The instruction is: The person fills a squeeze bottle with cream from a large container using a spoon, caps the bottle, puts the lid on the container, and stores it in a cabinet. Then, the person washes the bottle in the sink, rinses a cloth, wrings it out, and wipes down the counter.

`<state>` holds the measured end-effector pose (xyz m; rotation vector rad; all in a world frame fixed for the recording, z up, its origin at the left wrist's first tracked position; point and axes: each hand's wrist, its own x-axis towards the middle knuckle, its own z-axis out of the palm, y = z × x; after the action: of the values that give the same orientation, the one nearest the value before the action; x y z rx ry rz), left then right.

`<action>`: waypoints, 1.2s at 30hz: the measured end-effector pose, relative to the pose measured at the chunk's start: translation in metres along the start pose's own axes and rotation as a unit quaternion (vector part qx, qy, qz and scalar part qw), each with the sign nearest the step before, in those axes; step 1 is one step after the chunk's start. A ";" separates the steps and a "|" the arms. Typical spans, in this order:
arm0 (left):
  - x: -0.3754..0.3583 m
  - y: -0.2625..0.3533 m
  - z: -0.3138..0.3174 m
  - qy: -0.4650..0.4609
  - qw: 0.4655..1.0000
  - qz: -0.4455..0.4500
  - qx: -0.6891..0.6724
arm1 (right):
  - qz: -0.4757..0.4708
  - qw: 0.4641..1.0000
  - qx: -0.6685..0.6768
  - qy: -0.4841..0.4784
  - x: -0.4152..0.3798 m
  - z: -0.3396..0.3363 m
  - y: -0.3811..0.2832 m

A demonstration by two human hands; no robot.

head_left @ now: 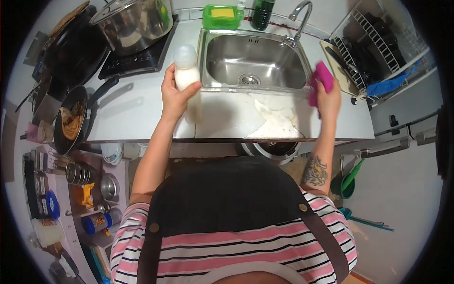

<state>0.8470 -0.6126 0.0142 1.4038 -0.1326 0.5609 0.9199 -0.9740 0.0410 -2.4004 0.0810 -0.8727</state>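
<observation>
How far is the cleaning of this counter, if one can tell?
Looks done: the sink holds no dishes.
In hand: the left hand holds a bottle, the right hand a pink cloth.
Remaining, probably: wiping the streaky, wet-looking patch on the counter in front of the sink.

Kitchen: steel sink, pot on cooktop, dish rack.

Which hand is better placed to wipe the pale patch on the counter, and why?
The right hand, I'd judge: it holds the pink cloth near the pale patch, while the left hand grips a bottle.
</observation>
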 end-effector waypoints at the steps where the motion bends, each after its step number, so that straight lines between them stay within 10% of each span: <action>1: -0.003 0.000 -0.006 0.007 1.000 -0.001 0.002 | 0.022 0.998 -0.065 -0.010 -0.002 0.000 0.024; 8: -0.018 -0.018 -0.030 -0.086 0.984 -0.078 0.132 | -0.010 0.947 -0.283 -0.151 -0.022 0.005 0.027; 10: -0.020 -0.017 -0.032 -0.103 0.979 -0.087 0.150 | -0.146 0.955 0.132 -0.222 -0.027 0.028 -0.035; 11: -0.022 -0.018 -0.032 -0.127 0.973 -0.096 0.169 | -0.094 0.878 0.338 -0.327 -0.039 0.045 -0.078; 15: -0.017 -0.032 -0.042 -0.160 0.978 -0.056 0.124 | -0.182 0.696 0.531 -0.448 -0.091 0.129 -0.190; 36: -0.028 -0.029 -0.059 -0.112 0.977 0.031 0.178 | -0.161 0.744 0.508 -0.403 -0.112 0.113 -0.220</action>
<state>0.8218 -0.5665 -0.0338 1.8179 -0.2685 0.4919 0.8708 -0.7075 0.0258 -1.5077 -0.9261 0.1318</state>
